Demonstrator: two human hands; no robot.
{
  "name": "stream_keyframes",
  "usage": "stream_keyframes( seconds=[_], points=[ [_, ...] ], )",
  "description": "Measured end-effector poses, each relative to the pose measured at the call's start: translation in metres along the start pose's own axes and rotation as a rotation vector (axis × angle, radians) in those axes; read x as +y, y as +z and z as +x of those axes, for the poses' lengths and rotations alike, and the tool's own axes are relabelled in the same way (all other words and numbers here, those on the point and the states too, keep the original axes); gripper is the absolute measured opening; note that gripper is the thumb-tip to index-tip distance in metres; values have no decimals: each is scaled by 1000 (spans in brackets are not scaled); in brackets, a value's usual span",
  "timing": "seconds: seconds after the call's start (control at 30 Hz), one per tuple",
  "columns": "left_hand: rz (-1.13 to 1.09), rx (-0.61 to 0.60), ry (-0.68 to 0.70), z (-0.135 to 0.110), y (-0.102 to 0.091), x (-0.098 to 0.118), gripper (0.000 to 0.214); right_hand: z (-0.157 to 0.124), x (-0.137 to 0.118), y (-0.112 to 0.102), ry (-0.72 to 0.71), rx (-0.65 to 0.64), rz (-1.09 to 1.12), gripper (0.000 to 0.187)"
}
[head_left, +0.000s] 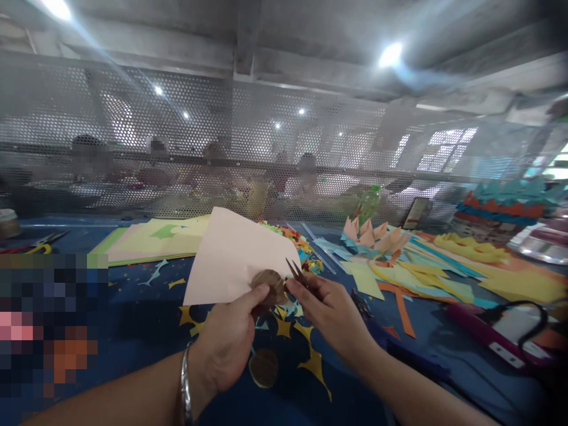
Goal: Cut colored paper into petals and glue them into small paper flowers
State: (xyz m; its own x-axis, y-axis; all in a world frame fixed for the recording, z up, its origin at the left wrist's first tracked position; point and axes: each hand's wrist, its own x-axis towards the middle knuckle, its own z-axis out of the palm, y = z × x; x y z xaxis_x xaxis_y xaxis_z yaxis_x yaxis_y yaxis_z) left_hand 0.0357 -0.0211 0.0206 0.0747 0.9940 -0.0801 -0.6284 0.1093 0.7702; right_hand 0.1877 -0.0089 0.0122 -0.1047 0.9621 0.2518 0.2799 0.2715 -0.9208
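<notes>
- Sheet [235, 254], centre: smooth, matt pale-pink paper.
- Disc [268, 283], at the sheet's lower corner: matt brown paper.
- Scissors [296, 272]: dark metal blades.
- Bangle [186, 384], lower centre: glossy metal.
- Screen [177, 118], upper half: dull perforated metal.
- Scraps [444, 266], right: matt coloured paper.

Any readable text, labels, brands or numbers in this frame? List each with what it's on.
No legible text anywhere.
pink sheet in the left hand: blank.
scissors in the right hand: no marking visible.
dark frame at the back: too blurred to read.
magenta device at the right: no label legible.
</notes>
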Motion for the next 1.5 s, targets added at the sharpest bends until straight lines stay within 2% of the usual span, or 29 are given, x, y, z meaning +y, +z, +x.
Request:
stream_keyframes(
  seconds=[0.1, 0.3, 0.8, 1.2, 1.5],
  points=[
    [43, 5, 1, -2, 2, -1, 31, 1, 0, 2, 28, -42, 13, 36],
    [120, -74, 28, -4, 3, 0, 35, -1, -3, 3, 65, -1, 64, 35],
    [97, -55, -31, -6, 6, 1, 36, -1, -4, 4, 124, 15, 137, 34],
    [218, -52, 53, -6, 2, -4, 32, -1, -4, 6, 108, 5, 143, 34],
    [229, -54, 39, -6, 4, -1, 34, -1, -1, 7, 70, 7, 128, 34]
  ],
)
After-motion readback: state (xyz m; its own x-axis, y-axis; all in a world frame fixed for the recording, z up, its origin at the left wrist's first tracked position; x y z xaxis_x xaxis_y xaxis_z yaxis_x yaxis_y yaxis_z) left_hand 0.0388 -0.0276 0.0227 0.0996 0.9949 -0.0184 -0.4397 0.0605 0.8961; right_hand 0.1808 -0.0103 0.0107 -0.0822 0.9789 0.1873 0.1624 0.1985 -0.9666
